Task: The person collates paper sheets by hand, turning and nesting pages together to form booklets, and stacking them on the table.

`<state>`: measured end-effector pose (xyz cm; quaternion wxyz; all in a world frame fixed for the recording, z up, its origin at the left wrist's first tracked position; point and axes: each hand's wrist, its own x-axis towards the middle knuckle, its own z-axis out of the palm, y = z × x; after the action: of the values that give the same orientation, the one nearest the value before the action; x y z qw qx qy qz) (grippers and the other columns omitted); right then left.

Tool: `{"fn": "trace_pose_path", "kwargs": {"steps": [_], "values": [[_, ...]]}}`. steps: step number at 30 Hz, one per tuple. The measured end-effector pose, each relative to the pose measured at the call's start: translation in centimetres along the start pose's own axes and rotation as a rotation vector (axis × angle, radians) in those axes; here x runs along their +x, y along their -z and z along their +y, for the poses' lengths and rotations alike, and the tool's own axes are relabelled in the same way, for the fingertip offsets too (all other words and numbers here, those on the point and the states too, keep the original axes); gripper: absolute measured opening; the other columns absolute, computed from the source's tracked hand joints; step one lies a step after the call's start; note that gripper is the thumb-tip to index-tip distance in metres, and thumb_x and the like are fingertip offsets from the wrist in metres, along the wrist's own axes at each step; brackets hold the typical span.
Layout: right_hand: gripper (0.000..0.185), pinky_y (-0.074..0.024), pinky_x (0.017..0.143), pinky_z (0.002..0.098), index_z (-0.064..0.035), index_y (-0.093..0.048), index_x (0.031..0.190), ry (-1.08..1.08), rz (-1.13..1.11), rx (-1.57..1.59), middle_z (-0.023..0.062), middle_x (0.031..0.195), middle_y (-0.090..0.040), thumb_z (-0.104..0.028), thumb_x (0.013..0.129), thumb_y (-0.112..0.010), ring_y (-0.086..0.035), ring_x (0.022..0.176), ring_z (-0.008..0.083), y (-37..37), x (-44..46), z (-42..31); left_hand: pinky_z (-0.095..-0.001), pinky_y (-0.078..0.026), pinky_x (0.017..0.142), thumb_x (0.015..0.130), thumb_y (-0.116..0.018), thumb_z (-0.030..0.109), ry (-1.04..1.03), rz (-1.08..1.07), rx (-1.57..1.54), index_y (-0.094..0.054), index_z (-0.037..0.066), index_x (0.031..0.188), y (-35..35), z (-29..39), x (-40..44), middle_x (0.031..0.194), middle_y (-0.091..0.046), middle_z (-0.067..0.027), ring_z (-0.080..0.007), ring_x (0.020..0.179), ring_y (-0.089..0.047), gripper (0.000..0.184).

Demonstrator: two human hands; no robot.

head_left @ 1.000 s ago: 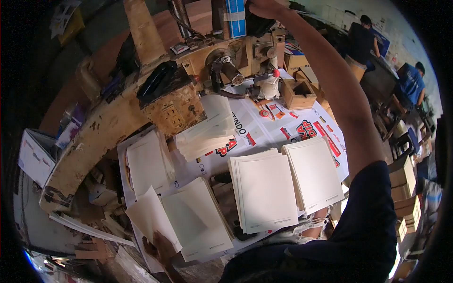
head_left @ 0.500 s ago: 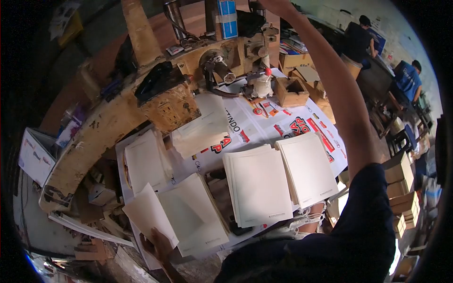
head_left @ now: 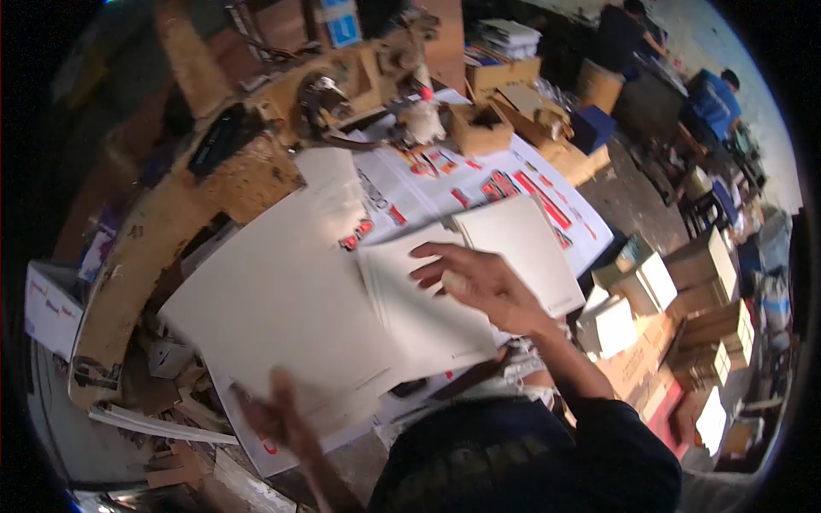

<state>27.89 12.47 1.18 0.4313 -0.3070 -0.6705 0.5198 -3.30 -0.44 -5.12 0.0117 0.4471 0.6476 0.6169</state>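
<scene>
A large cream-white paper sheet (head_left: pixel 274 291) spreads across the left half of the worktable, slightly blurred and covering the stacks there. At its lower left edge is my left hand (head_left: pixel 278 419), smeared by motion, so its grip on the sheet is unclear. My right hand (head_left: pixel 483 286) hovers above the middle paper stack (head_left: pixel 436 329), fingers apart and slightly curled with nothing visible in them. Beside that pile, to the right, lies another paper stack (head_left: pixel 526 252) with small print near its lower corner.
Behind the sheets stands a worn yellowish machine (head_left: pixel 137 248) with a curved frame. A printed banner (head_left: pixel 462 184) covers the table. A small wooden box (head_left: pixel 481 128) sits at the back. Cardboard cartons (head_left: pixel 701 265) stand to the right. Two people work at the far right.
My right arm has come down from the machine's top to the middle stack. The sheet at the left has swung up and now spreads over the left stacks. The view has shifted right.
</scene>
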Motion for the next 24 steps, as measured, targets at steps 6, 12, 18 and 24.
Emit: {"fn": "trace_pose_path", "kwargs": {"steps": [6,12,18,24], "values": [[0.043,-0.0485,0.077,0.0255,-0.0008,-0.058,0.121,-0.312,0.334,0.067,0.0074,0.095,-0.065,-0.031,0.091,-0.066,-0.060,0.084,0.0108,1.7,-8.6,0.9,-0.0346,-0.045,0.091,0.093,-0.063,0.024,0.298,-0.625,-0.484,-0.051,-0.004,0.123,-13.4,10.1,-4.3,0.114,-0.058,-0.0139,-0.0185,0.102,-0.054,0.043],[0.043,-0.0460,0.094,0.0306,0.0028,-0.056,0.123,-0.233,1.163,-0.150,0.0118,0.116,-0.064,-0.021,0.089,-0.069,-0.059,0.108,0.0177,10.4,-15.8,0.2,-0.0417,-0.045,0.094,0.087,-0.065,0.021,-0.169,-1.044,-0.356,-0.055,-0.003,0.117,-24.3,10.4,-9.7,0.115,-0.060,-0.0201,-0.0316,0.110,-0.057,0.040],[0.047,-0.0408,0.098,0.0289,0.0059,-0.054,0.128,-0.040,1.245,-0.332,0.0117,0.120,-0.062,-0.021,0.091,-0.067,-0.057,0.108,0.0165,17.1,-20.8,-0.6,-0.0519,-0.038,0.096,0.071,-0.075,0.022,-0.583,-1.104,0.196,-0.050,-0.006,0.122,-27.8,14.7,-16.3,0.119,-0.052,-0.0290,-0.0426,0.115,-0.049,0.063],[0.047,-0.0422,0.096,0.0298,0.0059,-0.056,0.125,-0.143,1.219,-0.339,0.0114,0.115,-0.064,-0.023,0.090,-0.068,-0.058,0.106,0.0177,18.8,-22.1,-1.4,-0.0469,-0.048,0.076,0.079,-0.066,0.006,-0.401,-1.097,-0.165,-0.059,-0.004,0.097,-27.0,13.8,-14.4,0.088,-0.063,-0.0213,-0.0407,0.085,-0.060,0.022]]}}
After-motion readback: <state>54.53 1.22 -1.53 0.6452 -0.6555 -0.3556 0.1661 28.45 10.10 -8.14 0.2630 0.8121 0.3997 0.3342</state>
